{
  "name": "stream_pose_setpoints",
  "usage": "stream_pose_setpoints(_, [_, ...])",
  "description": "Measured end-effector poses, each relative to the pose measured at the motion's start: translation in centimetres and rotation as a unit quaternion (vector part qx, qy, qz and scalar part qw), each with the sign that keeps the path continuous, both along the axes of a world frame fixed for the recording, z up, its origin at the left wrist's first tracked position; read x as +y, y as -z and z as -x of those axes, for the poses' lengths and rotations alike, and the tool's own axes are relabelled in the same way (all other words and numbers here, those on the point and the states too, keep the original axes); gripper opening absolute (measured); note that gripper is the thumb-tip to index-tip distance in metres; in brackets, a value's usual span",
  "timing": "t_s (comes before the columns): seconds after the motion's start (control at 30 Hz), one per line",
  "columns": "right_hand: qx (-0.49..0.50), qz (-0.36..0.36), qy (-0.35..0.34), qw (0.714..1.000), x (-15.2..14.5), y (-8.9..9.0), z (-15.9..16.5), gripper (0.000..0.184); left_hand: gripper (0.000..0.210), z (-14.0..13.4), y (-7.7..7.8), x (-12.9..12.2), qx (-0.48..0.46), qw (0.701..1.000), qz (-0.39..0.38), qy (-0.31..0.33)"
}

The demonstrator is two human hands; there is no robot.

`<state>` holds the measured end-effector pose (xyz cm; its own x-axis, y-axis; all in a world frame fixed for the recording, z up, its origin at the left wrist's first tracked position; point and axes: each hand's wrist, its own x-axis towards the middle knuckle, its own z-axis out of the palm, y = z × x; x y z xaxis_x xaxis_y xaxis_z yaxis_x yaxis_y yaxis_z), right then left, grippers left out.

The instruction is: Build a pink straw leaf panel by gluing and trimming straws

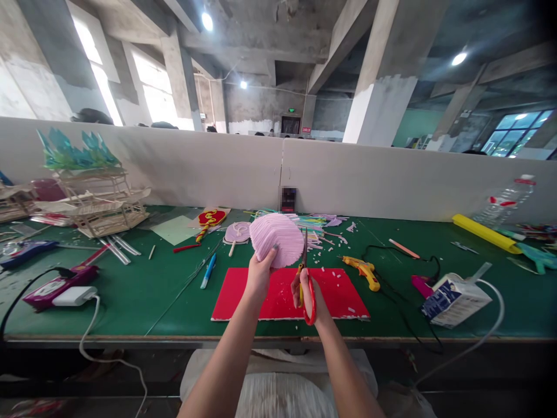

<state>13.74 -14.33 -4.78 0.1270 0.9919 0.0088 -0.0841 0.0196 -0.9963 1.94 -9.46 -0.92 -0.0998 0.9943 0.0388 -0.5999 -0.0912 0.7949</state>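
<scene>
My left hand (261, 266) grips a rounded pink piece (278, 238) with a ribbed surface, holding it up over the table. Its thumb lies on the lower edge of the piece. My right hand (311, 290) is closed around scissors (310, 310) with red and yellow handles. Their blades point upward beside the right edge of the pink piece; whether they touch it I cannot tell. Beneath both hands lies a red board (248, 296) scattered with small pale scraps.
A yellow glue gun (363, 271) with a dark cord lies right of the board, near a carton (455, 301). A blue pen (209, 271) is at the left. Coloured strips (319, 220) lie behind my hands. A stick-built model (96, 197) stands far left, a plastic bottle (507, 200) far right.
</scene>
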Motion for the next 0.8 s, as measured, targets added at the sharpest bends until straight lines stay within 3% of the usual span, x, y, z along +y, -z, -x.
stream_pose_setpoints(0.3, [-0.021, -0.005, 0.009, 1.000, 0.1, 1.3, -0.2, 0.060, 0.058, 0.3, 0.4, 0.2, 0.010, 1.000, 0.009, -0.013])
stream_pose_setpoints(0.8, [-0.013, 0.020, 0.061, 0.998, -0.3, 0.9, 0.1, 0.058, 0.061, -0.1, 0.5, 0.5, 0.026, 0.999, 0.019, -0.017])
